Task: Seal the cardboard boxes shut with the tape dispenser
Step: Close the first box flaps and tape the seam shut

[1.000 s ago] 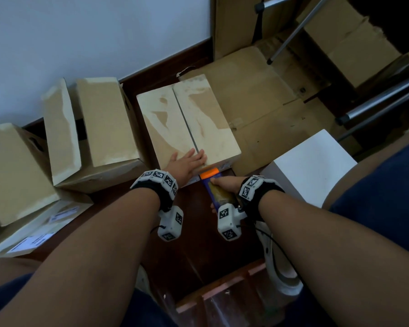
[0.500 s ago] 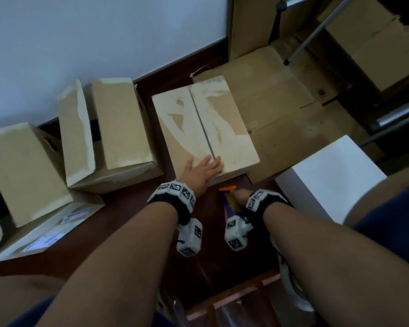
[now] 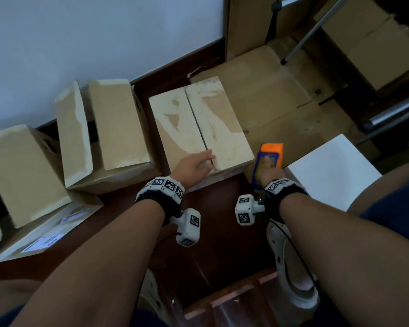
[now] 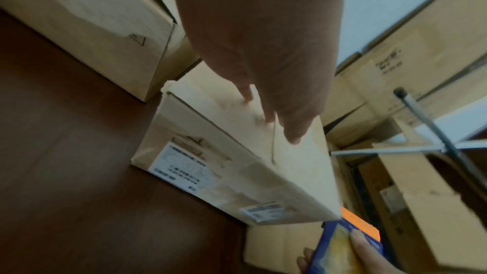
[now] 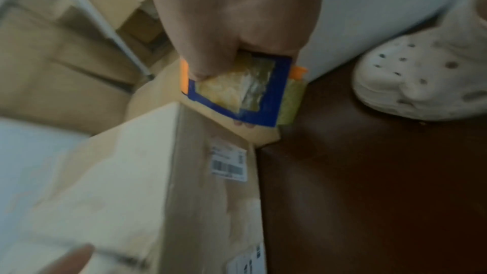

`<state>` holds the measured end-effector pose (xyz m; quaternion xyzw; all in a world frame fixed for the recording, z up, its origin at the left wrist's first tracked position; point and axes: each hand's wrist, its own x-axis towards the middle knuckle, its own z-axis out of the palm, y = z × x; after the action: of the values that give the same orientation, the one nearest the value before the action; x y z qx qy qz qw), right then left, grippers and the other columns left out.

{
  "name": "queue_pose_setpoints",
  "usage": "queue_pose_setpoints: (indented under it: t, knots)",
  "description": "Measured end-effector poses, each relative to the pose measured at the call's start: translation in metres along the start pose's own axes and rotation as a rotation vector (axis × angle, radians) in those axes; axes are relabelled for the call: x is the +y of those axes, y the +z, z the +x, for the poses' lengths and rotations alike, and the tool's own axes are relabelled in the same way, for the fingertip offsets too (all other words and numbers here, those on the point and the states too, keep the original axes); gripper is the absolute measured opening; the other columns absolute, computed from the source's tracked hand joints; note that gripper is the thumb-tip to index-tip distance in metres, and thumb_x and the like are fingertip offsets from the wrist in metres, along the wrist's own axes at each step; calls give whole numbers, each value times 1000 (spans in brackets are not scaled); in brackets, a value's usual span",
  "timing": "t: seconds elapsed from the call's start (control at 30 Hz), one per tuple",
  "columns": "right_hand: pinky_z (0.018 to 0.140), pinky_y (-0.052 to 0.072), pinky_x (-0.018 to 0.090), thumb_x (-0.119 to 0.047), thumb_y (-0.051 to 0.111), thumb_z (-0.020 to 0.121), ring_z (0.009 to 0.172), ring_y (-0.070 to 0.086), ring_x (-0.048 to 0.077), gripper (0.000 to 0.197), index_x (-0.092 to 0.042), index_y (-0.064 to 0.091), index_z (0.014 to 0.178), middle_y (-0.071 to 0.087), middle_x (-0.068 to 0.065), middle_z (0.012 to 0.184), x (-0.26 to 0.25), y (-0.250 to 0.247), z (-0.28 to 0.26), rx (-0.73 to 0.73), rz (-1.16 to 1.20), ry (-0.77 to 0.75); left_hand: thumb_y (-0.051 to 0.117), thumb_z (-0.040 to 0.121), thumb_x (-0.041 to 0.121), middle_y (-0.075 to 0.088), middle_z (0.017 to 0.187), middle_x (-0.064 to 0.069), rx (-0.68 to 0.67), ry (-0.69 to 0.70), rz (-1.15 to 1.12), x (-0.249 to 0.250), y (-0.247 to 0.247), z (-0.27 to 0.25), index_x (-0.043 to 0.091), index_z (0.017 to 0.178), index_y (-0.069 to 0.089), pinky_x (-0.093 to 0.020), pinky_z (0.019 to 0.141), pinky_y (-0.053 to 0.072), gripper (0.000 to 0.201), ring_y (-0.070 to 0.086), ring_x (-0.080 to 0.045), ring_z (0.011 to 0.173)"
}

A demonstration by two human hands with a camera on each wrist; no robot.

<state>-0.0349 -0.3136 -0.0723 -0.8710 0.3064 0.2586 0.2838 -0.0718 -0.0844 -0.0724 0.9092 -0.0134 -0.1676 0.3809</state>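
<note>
A closed cardboard box with two flaps meeting at a centre seam stands on the dark floor in front of me. My left hand lies flat on its near edge, fingers straight across the seam. My right hand grips a blue and orange tape dispenser just right of the box's near right corner, thumb along its top. The right wrist view shows the dispenser with yellowish tape inside, held above the box's labelled side.
Two more cardboard boxes stand to the left with flaps up. Flattened cardboard lies behind. A white box is at the right, tripod legs beyond it, and a white clog near the dispenser.
My right hand has carried the dispenser from the box's near front face to the right and up, beside its right corner. My left hand stays on the box's near edge.
</note>
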Motion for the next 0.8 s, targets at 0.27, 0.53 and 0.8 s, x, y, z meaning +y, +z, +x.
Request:
queue_pose_setpoints:
  t: [0.27,0.53,0.8]
  knots:
    - [61,49,40,-44,52,94,78,64,36,54,-5,33,126,63,14,89,-35,-14,-13,138,30,-467,47,100,17,67,105,-3,-140,-466,-822,27,31,-22,3,116,62,-21,81,51,26,65,-12,90]
    - [91,41,43,-42,48,96,106,58,33,60,-2,29,138,60,13,116,-54,-1,-8,-44,-506,-692,45,101,23,60,129,1,-35,-549,-1054,30,57,-11,11,131,55,-24,85,50,34,62,-17,109]
    - [96,41,45,-44,46,97,109,56,32,59,-3,31,137,58,12,119,-54,4,0,-57,-513,-694,45,101,26,55,127,6,-50,-619,-1070,10,74,-4,17,134,52,-19,76,53,35,66,-12,95]
